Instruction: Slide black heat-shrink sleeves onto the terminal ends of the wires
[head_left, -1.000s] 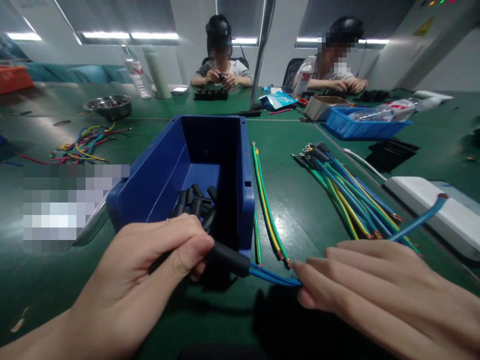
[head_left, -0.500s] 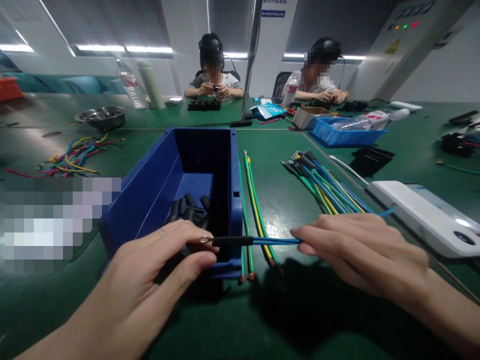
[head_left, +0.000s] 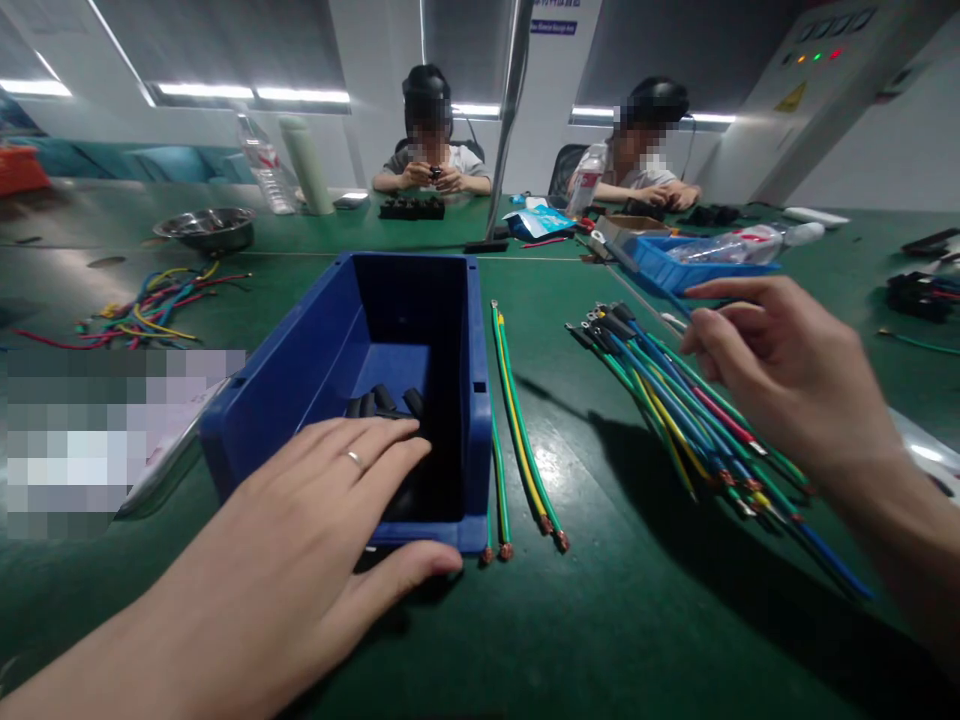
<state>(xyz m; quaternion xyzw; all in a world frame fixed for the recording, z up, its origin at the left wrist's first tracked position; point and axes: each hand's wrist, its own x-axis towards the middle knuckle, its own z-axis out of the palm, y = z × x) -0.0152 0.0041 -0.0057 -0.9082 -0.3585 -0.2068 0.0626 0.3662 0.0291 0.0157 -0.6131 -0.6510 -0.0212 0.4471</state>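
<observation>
My left hand (head_left: 322,520) reaches over the front of a blue plastic bin (head_left: 481,430), fingers stretched out and thumb apart by the front rim. Short black sleeves (head_left: 384,400) lie inside, partly covered by the fingers. My right hand (head_left: 780,370) is raised at the right, thumb and index finger pinched on a blue wire (head_left: 679,302) whose ring terminal (head_left: 598,238) points up and away. Below and left of that hand lies a bundle of wires (head_left: 660,370) with terminals and black sleeves. Several green and yellow wires (head_left: 517,430) with bare copper ends lie beside the bin.
Loose coloured wires (head_left: 154,305) and a metal bowl (head_left: 210,230) are at the left. Farther back stand a plastic bottle (head_left: 264,165) and a pale green flask (head_left: 306,165). A light blue tray (head_left: 652,262) holds a bottle. Two people sit across the table.
My right hand has lifted the blue wire up and to the right, over the bundle. My left hand has let go of the terminal end and its fingers are now extended over the bin.
</observation>
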